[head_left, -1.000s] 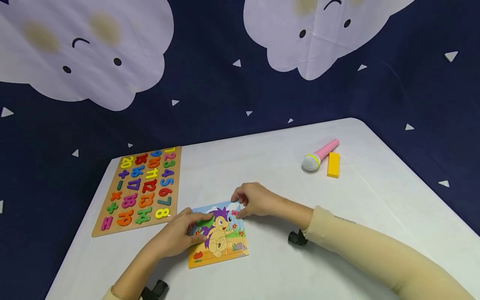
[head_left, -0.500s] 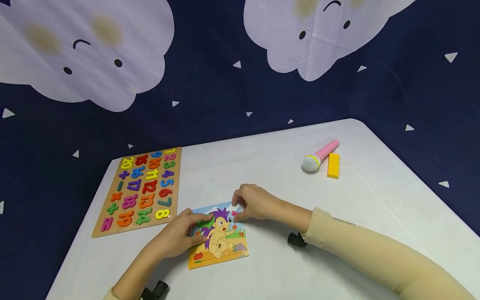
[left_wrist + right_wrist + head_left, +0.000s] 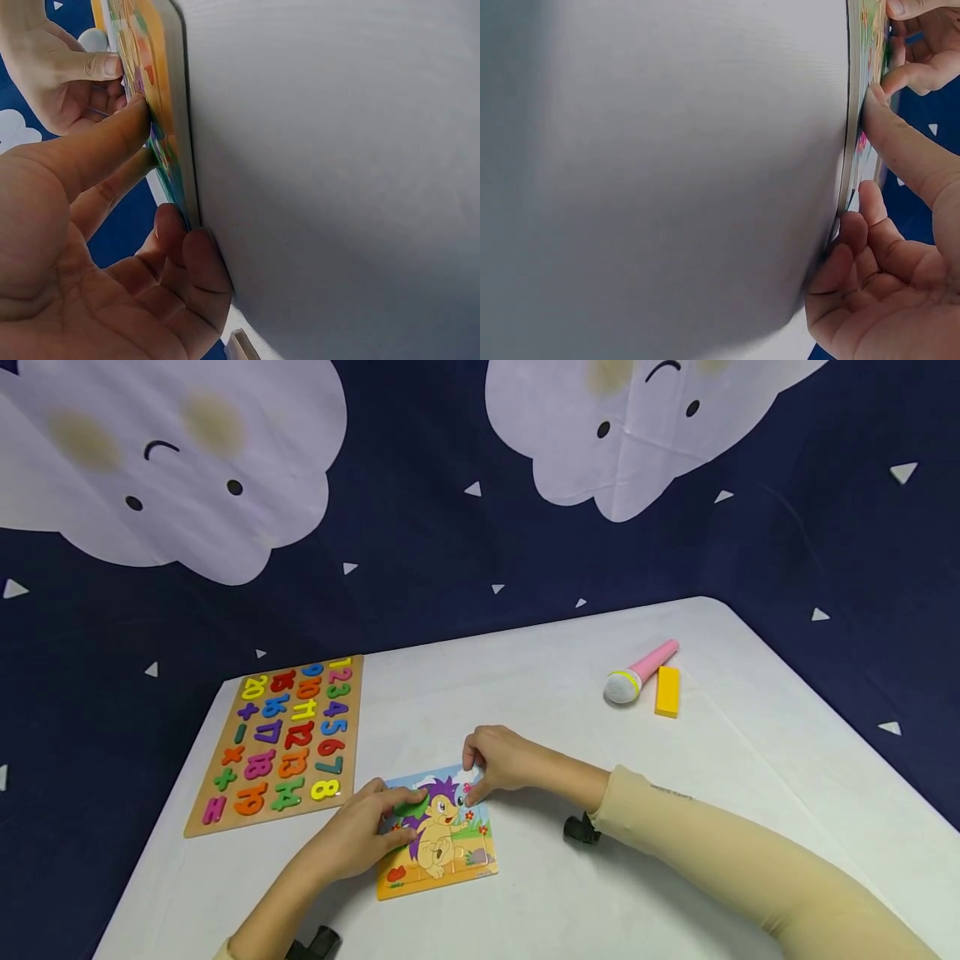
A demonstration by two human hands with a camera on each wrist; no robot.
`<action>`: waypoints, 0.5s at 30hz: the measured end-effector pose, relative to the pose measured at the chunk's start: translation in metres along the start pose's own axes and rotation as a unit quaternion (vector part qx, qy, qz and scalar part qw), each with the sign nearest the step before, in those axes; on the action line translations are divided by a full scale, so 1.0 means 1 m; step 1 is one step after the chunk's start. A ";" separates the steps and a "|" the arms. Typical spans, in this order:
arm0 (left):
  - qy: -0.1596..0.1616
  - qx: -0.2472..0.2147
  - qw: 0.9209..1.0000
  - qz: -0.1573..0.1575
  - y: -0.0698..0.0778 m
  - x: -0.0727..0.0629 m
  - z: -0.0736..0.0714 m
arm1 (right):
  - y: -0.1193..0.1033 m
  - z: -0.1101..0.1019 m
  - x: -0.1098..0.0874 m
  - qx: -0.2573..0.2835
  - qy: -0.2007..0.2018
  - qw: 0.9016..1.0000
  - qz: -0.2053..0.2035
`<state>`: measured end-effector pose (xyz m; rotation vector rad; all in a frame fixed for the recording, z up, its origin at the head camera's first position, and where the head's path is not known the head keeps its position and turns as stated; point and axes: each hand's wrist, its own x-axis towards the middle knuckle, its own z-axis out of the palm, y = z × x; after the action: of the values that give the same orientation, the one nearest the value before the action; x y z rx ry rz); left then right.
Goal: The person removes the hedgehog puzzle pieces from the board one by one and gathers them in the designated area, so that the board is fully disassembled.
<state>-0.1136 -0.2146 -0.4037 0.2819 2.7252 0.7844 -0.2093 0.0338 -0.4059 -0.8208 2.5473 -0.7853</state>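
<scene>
A square hedgehog jigsaw puzzle (image 3: 438, 852) lies flat on the white table. My left hand (image 3: 358, 828) rests on its left side, thumb and forefinger stretched onto the picture. In the left wrist view, the other fingers of the left hand (image 3: 112, 270) lie at the board's edge, down by the table. At the far right corner my right hand (image 3: 506, 760) holds the puzzle, thumb on the picture and bent fingers at the back edge. The right wrist view shows the right hand (image 3: 907, 270) with its thumb tip on the puzzle (image 3: 855, 112) and lower fingers curled beside the edge.
A wooden number board (image 3: 345, 777) with coloured numerals and signs lies to the left. Toward the back right are a pink toy microphone (image 3: 641, 671) and a yellow block (image 3: 667, 692). A dark blue cloth (image 3: 420, 527) with clouds hangs behind the table (image 3: 585, 902).
My right forearm and sleeve have shifted slightly to the left, with the right thumb a little further onto the picture. The left hand and puzzle stay practically in place.
</scene>
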 end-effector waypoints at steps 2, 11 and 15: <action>0.000 -0.002 1.000 -0.003 0.000 0.000 0.000 | 0.000 0.000 0.000 0.002 0.003 1.000 0.001; 0.005 -0.004 1.000 -0.006 0.000 0.001 0.001 | 0.001 0.003 -0.002 0.024 0.023 0.999 -0.022; 0.006 -0.003 1.000 -0.005 0.000 0.001 0.001 | 0.003 0.003 -0.003 0.039 0.025 0.998 -0.045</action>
<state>-0.1136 -0.2135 -0.4048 0.2632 2.7334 0.7951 -0.2063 0.0361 -0.4097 -0.9071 2.5202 -0.9366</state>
